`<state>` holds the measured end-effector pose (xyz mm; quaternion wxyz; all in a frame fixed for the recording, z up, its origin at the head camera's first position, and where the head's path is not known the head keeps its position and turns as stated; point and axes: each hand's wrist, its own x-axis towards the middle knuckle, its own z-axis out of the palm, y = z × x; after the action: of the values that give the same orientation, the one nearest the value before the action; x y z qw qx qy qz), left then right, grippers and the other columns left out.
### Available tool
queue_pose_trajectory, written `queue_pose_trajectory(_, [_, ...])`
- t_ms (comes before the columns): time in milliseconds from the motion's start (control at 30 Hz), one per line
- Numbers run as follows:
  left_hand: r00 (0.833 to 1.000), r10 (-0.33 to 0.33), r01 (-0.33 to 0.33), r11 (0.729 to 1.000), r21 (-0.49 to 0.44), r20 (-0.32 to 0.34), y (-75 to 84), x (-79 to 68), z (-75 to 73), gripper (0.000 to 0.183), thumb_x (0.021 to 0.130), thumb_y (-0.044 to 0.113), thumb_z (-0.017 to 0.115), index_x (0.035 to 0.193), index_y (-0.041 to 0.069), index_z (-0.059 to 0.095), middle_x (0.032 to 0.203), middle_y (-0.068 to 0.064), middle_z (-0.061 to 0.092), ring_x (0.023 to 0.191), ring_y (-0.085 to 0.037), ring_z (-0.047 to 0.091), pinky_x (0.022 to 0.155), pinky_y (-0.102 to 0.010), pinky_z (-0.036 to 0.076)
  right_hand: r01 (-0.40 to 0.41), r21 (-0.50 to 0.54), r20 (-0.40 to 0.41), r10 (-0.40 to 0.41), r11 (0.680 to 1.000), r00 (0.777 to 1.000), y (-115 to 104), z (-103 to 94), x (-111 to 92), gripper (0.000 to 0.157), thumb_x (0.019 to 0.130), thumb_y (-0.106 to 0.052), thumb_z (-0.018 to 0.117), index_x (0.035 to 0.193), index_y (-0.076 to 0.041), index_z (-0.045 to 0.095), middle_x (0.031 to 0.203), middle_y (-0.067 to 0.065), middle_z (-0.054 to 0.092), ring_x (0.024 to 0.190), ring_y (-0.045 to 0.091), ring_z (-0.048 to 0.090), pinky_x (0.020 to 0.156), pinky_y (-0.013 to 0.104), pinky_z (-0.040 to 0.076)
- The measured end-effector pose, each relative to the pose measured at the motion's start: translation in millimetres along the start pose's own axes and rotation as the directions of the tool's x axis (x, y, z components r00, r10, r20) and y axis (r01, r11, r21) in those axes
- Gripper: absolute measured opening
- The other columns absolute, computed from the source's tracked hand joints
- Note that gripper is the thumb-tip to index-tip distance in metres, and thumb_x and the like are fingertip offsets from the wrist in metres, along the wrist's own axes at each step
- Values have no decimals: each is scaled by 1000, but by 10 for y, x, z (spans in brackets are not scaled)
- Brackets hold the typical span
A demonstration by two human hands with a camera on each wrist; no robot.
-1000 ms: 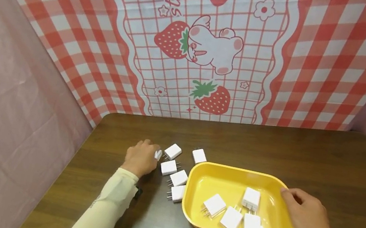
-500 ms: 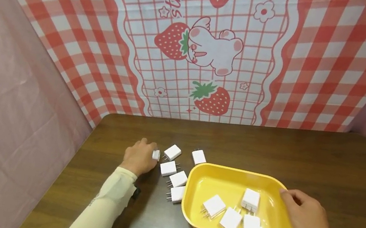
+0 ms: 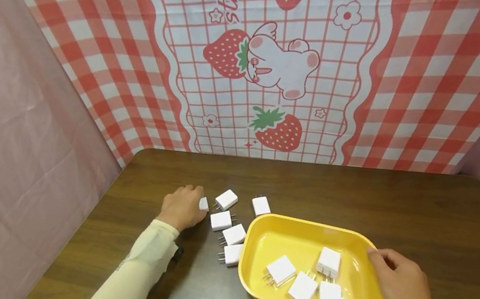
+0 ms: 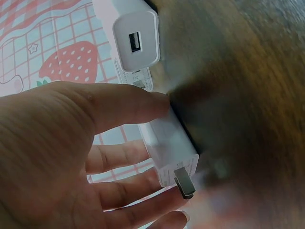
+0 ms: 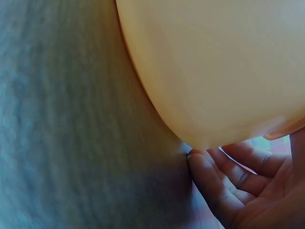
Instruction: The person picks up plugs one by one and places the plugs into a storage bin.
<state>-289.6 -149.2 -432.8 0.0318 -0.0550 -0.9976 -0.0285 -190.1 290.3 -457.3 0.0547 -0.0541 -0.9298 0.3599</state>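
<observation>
At the left of the table, my left hand (image 3: pixel 182 207) pinches a white USB charger (image 3: pixel 204 204) between thumb and fingers. The left wrist view shows the thumb on top of that charger (image 4: pixel 167 138), with its metal prongs (image 4: pixel 185 183) pointing away from the palm. My right hand (image 3: pixel 405 285) grips the right end of a yellow plastic tray (image 3: pixel 356 290), thumb over the rim; from the right wrist, its fingers (image 5: pixel 209 183) curl at the tray's lower edge. Several white chargers (image 3: pixel 303 288) lie inside the tray.
Between my left hand and the tray, several more chargers (image 3: pixel 220 220) lie loose on the dark wood table (image 3: pixel 333 191), one (image 3: pixel 261 205) close behind the tray's back left corner. A strawberry-print checked cloth (image 3: pixel 278 61) hangs behind, with a pink cloth (image 3: pixel 23 134) at the left.
My left hand has shifted slightly left, and the charger in its fingers has turned so a plain white face shows. The right hand and tray have stayed in place.
</observation>
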Motion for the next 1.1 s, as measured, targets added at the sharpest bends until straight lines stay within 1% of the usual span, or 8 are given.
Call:
queue_pose_trajectory(267, [1000,-5,5,1000,17,14,-14,-20,-3,31,80,32,73,102,10,72,97,-12,66,91,-33,65,67,-54,51,0,-3,10,0,1000,1000,-4,-3,-1,50,103,-45,46,112,-3,73,100,17,71,74,20,58,65,35,43])
queue_pose_trajectory(467, [1000,-12,12,1000,21,-3,-16,-45,-31,35,82,35,74,103,8,71,98,-13,66,92,-34,65,69,-54,52,-6,-6,14,6,1000,1000,-3,-4,4,50,103,-45,46,113,-3,72,102,18,71,76,21,58,65,35,42])
queue_pose_trajectory(633, [999,0,1,1000,22,-50,11,-84,-100,41,84,40,74,107,7,70,97,-13,66,91,-33,65,67,-54,52,-7,-9,16,7,1000,1000,-1,-12,7,51,103,-45,46,113,-3,72,103,19,70,77,22,59,66,35,42])
queue_pose_trajectory(800, [994,25,-23,1000,19,-104,55,-135,-205,39,84,41,74,102,7,70,92,-11,66,85,-32,66,62,-52,51,-9,-7,16,9,1000,1000,0,-8,6,51,103,-45,46,113,-3,72,104,19,70,78,23,59,66,36,42])
queue_pose_trajectory(933, [987,51,-50,999,12,-151,104,-176,-296,37,85,41,73,101,8,70,91,-10,66,84,-32,66,61,-52,52,-9,-3,14,9,1000,1000,-2,-8,3,51,103,-45,47,113,-2,72,105,20,70,78,23,59,67,36,42])
queue_pose_trajectory(1100, [976,87,-89,996,1,-202,164,-223,-380,37,87,41,73,103,8,70,94,-10,67,86,-30,66,62,-52,53,-3,3,10,3,1000,1000,-6,-7,2,50,103,-45,47,112,-3,72,103,19,70,76,21,58,66,35,42])
